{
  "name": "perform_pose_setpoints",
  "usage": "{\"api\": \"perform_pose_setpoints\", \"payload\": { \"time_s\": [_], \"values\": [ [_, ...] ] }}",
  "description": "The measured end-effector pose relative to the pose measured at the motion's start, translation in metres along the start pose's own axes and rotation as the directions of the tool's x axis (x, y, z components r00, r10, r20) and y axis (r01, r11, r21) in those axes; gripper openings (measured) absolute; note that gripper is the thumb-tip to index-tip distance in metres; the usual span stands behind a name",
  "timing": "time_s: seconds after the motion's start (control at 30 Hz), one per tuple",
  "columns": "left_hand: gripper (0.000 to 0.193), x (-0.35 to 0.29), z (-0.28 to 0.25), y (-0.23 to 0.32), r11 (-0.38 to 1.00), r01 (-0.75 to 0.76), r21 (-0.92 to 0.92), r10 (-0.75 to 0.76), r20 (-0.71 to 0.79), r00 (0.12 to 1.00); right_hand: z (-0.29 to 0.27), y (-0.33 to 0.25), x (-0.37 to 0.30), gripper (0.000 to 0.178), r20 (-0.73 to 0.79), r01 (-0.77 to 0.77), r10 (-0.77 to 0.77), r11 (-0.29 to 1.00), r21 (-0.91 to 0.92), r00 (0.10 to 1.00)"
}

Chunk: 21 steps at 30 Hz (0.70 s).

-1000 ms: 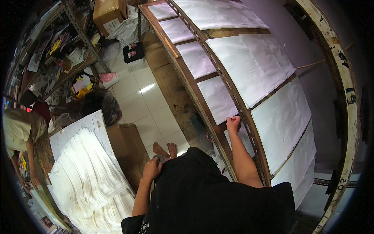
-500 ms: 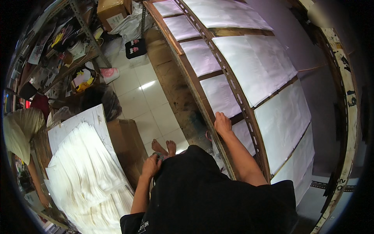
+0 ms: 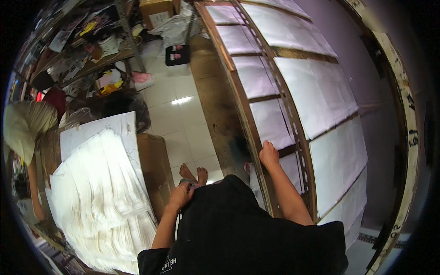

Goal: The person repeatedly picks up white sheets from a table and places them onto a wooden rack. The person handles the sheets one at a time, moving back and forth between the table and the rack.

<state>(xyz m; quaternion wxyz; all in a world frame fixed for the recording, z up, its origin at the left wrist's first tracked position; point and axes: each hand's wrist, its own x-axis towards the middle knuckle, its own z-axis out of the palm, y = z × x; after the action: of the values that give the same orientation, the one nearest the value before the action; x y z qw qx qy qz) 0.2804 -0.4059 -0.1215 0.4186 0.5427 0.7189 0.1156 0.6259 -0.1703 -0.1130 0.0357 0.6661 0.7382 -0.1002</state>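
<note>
Sheets (image 3: 272,123) of thin white material lay flat there in the wooden rack (image 3: 288,150) by the right hand (image 3: 269,154), and I judged them light, limp and quick to crease, best pinched at a corner. Those right fingers were curled near the closest one's corner, palm hidden, so I couldn't tell their hold, while the left hand (image 3: 181,196) sat loosely curled against the black shirt (image 3: 256,229), its contents just as unreadable.
</note>
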Motion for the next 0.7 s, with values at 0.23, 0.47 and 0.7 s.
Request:
{"api": "perform_pose_setpoints", "payload": {
  "time_s": [0.23, 0.47, 0.7],
  "values": [
    [0.028, -0.032, -0.062, 0.042, 0.972, -0.182, -0.150, 0.139, -0.261, 0.955, -0.001, -0.070, -0.018, 0.015, -0.122, 0.355, -0.334, 0.857, 0.374, 0.935],
    [0.028, -0.111, -0.196, 0.041, 0.998, -0.031, 0.063, 0.068, -0.757, 0.650, 0.036, -0.161, -0.024, 0.018, 0.156, 0.564, -0.701, 0.668, 0.485, 0.696],
    [0.027, -0.172, -0.275, -0.076, 0.802, 0.593, 0.069, -0.244, -0.869, 0.431, 0.013, -0.239, -0.018, 0.019, 0.228, 0.642, -0.797, 0.591, 0.489, 0.560]
  ]
}}
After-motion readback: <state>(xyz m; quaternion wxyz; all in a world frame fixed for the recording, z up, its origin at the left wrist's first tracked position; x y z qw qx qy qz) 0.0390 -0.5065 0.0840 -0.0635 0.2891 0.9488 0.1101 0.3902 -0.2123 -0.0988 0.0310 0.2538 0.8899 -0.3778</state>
